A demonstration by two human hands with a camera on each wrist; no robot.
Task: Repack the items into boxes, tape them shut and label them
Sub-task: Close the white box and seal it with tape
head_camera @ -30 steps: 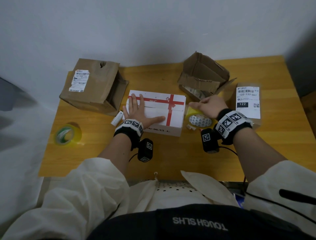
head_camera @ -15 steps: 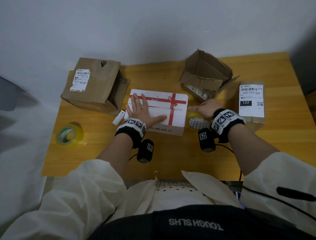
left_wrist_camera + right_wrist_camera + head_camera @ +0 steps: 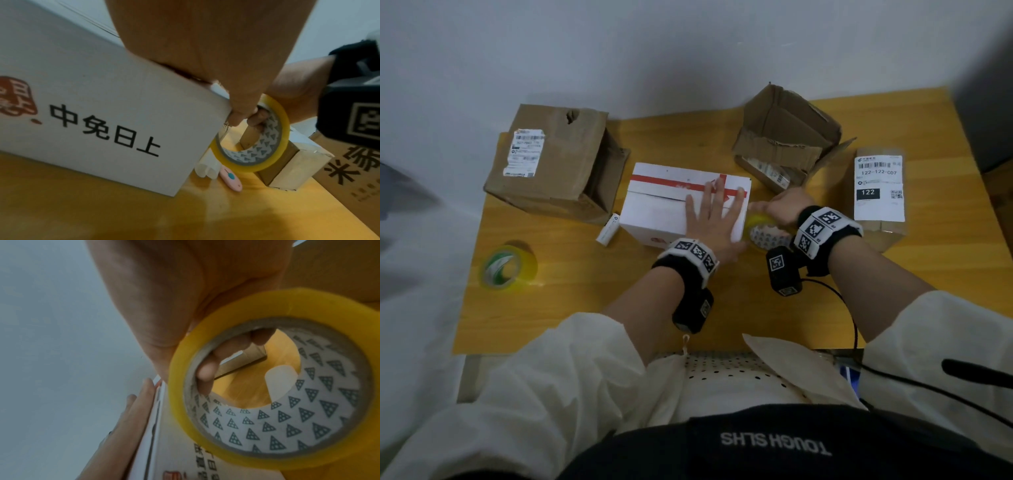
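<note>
Clearly mid-taping — left hand point(image 3: 714, 219) flat on white box point(image 3: 664, 209) at frame centre, right hand point(image 3: 784, 209) gripping tape roll point(image 3: 273, 379) through its core beside the box's right end — risking a crooked, wrinkled strip should the lid shift.

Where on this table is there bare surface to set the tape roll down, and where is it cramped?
Bare wood lies along the near table edge, between the green-cored tape roll and the left hand, and behind the white box. Crowded: right of it, where the right hand holds the yellow tape roll beside a pink cutter and torn carton.
</note>
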